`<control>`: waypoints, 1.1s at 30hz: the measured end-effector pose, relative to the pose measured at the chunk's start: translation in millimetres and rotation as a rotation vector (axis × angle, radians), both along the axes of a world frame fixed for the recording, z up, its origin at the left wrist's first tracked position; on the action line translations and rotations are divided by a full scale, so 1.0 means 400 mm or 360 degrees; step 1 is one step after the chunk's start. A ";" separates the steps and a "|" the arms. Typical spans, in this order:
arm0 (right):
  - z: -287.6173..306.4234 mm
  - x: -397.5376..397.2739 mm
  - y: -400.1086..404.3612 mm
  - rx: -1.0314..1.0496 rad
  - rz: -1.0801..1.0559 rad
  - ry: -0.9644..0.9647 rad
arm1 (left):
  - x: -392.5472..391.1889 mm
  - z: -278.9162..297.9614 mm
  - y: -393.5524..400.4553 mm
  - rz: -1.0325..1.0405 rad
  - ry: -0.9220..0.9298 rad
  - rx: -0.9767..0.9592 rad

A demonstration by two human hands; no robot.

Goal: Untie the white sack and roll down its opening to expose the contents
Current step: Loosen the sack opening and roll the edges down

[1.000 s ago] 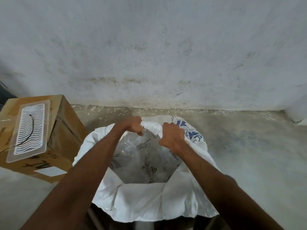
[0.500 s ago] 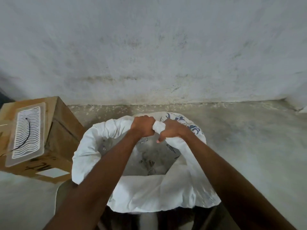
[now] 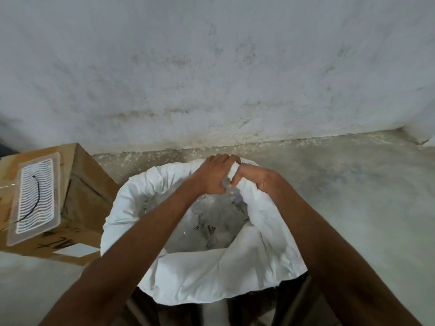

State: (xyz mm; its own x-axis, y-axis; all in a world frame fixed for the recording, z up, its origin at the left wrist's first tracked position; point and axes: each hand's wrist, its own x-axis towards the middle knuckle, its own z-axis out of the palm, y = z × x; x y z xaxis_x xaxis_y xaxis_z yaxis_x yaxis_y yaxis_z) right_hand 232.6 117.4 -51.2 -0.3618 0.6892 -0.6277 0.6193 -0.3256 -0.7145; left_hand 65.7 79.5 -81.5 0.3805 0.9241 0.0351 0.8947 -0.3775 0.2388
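head: both hands (image 3: 237, 175) on sack rim (image 3: 164, 175)

1 white sack (image 3: 211, 278); 1 cardboard box (image 3: 87, 184); 2 hands: left hand (image 3: 215, 176), right hand (image 3: 261, 178).

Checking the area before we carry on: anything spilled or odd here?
Pale crumbs lie scattered on the floor along the wall's foot, like a spill. Both hands grip the sack rim; nothing torn shows.
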 end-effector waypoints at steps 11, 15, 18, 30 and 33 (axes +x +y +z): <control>-0.043 0.035 -0.169 0.0930 0.0067 -0.1092 | 0.062 0.015 0.086 0.0346 0.0330 -0.0662; -0.030 0.064 -0.150 0.0654 -0.0238 -0.0608 | 0.067 0.057 0.088 0.0248 0.0208 -0.0817; 0.021 0.067 -0.095 0.0372 -0.0292 -0.0230 | 0.061 0.058 0.034 -0.0003 0.0068 -0.0296; -0.013 0.112 -0.206 0.0852 -0.0272 -0.0904 | 0.106 0.116 0.092 0.0125 0.0507 -0.0714; -0.034 0.127 -0.226 0.0689 -0.0438 -0.0600 | 0.116 0.136 0.106 0.0066 0.0531 -0.0755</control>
State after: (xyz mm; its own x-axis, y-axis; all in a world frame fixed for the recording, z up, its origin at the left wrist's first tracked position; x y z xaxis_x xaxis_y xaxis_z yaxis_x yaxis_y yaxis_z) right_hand 283.6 27.1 -64.7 0.0560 0.9455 -0.3209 0.7887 -0.2390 -0.5664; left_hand 112.1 121.9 -27.2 0.2632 0.8238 -0.5021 0.9623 -0.2613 0.0758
